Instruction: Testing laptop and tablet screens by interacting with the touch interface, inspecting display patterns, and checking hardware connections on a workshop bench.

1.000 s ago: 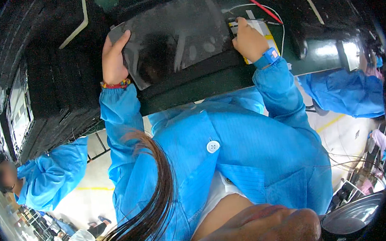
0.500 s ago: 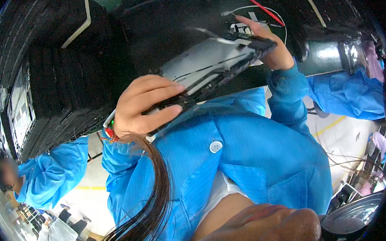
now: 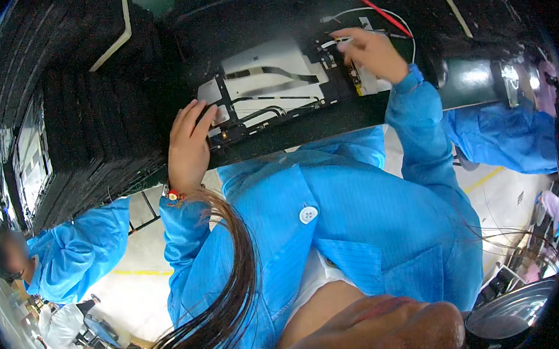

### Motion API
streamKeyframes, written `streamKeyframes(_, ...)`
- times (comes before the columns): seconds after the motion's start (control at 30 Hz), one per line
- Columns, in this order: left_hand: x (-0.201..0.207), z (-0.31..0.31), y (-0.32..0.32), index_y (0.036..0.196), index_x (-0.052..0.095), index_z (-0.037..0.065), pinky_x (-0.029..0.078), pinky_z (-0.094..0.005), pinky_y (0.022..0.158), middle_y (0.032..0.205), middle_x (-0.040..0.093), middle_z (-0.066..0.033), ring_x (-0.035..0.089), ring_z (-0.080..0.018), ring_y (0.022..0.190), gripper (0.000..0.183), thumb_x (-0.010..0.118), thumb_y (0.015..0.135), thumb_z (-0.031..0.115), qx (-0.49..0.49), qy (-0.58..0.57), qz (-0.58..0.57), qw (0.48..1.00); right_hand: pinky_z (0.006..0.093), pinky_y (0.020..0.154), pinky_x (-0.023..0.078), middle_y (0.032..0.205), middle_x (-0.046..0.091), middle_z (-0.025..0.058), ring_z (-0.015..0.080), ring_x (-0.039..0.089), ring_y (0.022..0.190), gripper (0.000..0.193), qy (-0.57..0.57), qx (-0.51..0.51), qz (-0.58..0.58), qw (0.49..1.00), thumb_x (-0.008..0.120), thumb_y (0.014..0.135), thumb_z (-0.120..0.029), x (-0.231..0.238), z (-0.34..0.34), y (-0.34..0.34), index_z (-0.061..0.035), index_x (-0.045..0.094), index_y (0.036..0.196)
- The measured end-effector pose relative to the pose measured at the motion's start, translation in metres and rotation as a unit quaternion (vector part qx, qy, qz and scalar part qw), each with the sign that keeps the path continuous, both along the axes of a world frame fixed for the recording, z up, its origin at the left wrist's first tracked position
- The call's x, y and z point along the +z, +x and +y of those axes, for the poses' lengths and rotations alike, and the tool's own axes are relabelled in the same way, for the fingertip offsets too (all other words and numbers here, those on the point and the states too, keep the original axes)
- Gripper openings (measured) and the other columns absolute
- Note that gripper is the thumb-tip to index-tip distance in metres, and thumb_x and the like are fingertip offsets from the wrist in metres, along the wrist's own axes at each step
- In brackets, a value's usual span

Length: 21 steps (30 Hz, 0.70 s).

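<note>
A flat tablet-like device (image 3: 273, 88) with its insides bare lies on the dark bench, showing pale silver panels, black flex cables and a black frame. My left hand (image 3: 188, 145) rests at its left end, fingers stretched out and a little apart on the edge. Over its right end is my right hand (image 3: 375, 55), the index finger reaching left and the other fingers bent. Nothing shows in its grasp, though the fingertips are slightly blurred. Beneath that hand lies a small white piece with yellow marks (image 3: 366, 85), partly covered.
Tall stacks of black trays (image 3: 86, 137) stand at the left. A red-handled tool (image 3: 382, 14) and a thin white cable (image 3: 412, 46) lie at the back right. One co-worker in blue (image 3: 76, 256) is at the left; another blue sleeve (image 3: 503, 137) shows at the right.
The device has gone from raised and tilted in both hands to lying flat on the bench. My left hand has loosened to rest on its edge; my right hand has come off its end.
</note>
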State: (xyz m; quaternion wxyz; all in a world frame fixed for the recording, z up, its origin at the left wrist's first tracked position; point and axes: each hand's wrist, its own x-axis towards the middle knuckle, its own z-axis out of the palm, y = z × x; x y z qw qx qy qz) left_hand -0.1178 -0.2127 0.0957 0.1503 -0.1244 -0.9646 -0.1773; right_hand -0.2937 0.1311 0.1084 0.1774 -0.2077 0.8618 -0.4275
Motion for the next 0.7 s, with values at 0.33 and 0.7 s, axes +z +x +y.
streamKeyframes(0.33, 0.001, 0.026, 0.011, 0.115, 0.057, 0.010, 0.035, -0.0403, 0.100, 0.130, 0.043, -0.0136, 0.039, -0.0334, 0.122, 0.038, 0.061, 0.077, 0.007, 0.025, 0.063, -0.025, 0.997, 0.0415, 0.074, 0.048, 0.092, 0.062, 0.0126, 0.0343, 0.058, 0.088, 0.026, 0.420, -0.132, 0.406, 0.801, 0.058, 0.083, -0.025, -0.038, 0.082, -0.113, -0.0078, 0.059, 0.102)
streamKeyframes(0.7, -0.008, 0.037, 0.008, 0.133, 0.038, 0.011, 0.033, -0.0425, 0.101, 0.146, 0.013, -0.0183, 0.027, -0.0359, 0.130, 0.091, 0.083, 0.055, 0.020, 0.076, 0.188, -0.050, 0.978, 0.0230, 0.050, 0.043, 0.072, 0.055, 0.0059, 0.0104, 0.049, 0.054, 0.031, -0.432, -0.316, 0.036, 0.844, 0.058, 0.086, -0.015, 0.084, 0.011, 0.005, -0.0032, 0.051, 0.113)
